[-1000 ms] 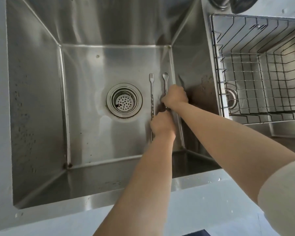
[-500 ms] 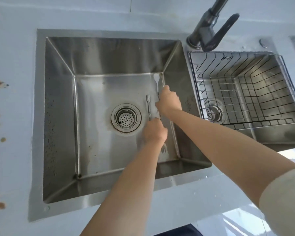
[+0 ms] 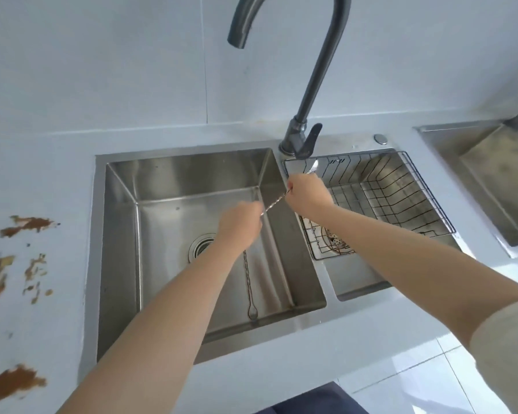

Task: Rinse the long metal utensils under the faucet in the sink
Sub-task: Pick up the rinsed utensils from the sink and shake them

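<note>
Here, left hand (image 3: 241, 222) and right hand (image 3: 307, 191), grips tight on one utensil (image 3: 274, 203), faucet (image 3: 320, 73) overhead.

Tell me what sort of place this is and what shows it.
Most likely a kitchen: a stainless double-bowl sink, a tall gooseneck faucet, and a wire draining basket in the right bowl. The left hand and right hand grip a long metal spoon.
</note>
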Tool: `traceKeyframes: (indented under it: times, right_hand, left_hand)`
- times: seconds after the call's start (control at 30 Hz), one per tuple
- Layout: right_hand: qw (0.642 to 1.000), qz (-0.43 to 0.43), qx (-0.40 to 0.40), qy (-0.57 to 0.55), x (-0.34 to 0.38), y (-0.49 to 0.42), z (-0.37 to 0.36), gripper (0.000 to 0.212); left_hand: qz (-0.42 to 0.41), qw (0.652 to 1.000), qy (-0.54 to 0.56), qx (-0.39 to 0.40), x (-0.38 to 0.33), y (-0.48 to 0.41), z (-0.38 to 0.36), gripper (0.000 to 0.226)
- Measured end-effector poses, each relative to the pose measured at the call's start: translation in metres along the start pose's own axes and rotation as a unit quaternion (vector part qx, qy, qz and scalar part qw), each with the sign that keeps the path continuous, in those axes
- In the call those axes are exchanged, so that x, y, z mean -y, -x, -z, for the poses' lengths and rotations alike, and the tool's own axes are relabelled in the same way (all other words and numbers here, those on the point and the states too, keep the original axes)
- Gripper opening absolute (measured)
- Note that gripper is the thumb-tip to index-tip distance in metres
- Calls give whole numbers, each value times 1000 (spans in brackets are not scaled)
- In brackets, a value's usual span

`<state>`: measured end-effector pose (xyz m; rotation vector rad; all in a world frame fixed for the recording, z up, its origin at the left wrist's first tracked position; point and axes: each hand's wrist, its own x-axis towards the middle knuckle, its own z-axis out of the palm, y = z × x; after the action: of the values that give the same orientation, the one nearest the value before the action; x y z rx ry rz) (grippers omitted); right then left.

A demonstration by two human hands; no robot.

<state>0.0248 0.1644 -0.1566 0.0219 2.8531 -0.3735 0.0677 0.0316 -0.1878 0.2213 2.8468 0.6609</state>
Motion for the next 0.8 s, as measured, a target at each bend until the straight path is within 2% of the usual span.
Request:
traceKeyframes:
  times: [0.13, 0.27, 0.6, 0.8]
  right_hand:
    - [994, 31, -11, 105, -33, 1, 16, 27]
    - [978, 63, -23, 200, -76, -3, 25, 27]
    - [964, 132, 7, 230, -191, -22, 48, 27]
    - [957, 142, 106, 230, -234, -46, 23, 23]
  left_hand:
    - [-58, 997, -36, 19, -24, -14, 7, 20]
    - [-81, 994, -69, 37, -54, -31, -1, 20]
    - [-81, 985, -135, 66, -145, -77, -50, 19]
    - [-50, 981, -148, 114, -164, -89, -94, 22]
